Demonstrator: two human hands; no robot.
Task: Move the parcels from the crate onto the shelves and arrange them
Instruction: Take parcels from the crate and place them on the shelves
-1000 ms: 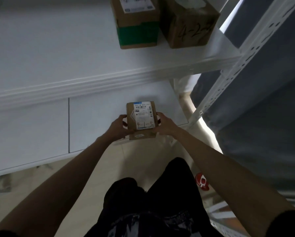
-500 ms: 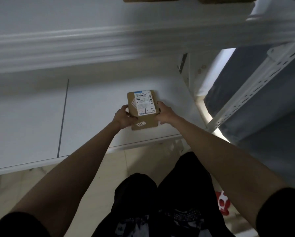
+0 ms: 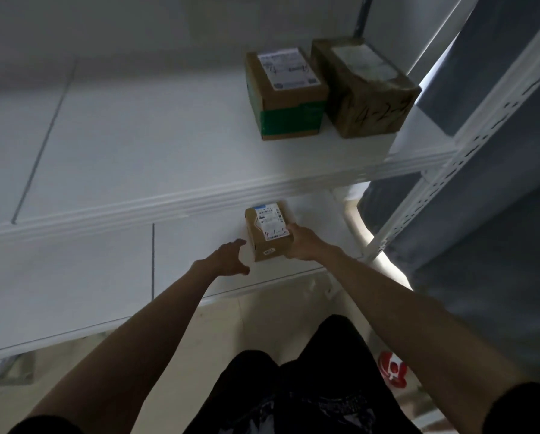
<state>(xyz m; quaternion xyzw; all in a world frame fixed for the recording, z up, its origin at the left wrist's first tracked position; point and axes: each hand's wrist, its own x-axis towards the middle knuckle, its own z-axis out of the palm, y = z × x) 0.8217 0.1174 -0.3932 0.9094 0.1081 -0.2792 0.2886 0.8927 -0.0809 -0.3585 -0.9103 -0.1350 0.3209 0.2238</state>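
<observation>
We are looking down past our dark shorts [image 3: 300, 396] at the pale floor, where a red and white object [image 3: 393, 368] is lying to the right; our left hand [image 3: 228, 258] is hovering with fingers spread, just beside the small parcel [image 3: 268, 230] and apart from it; our right hand [image 3: 303, 244] is gripping that parcel's right side, fingers curled round its edge; the parcel is sitting on the lower shelf [image 3: 106, 277], near its front right; farther off, on the upper shelf [image 3: 137, 145], a green-banded box [image 3: 286, 95] and a brown box [image 3: 367, 89] are standing side by side, touching, beside the white perforated upright [image 3: 469, 151].
</observation>
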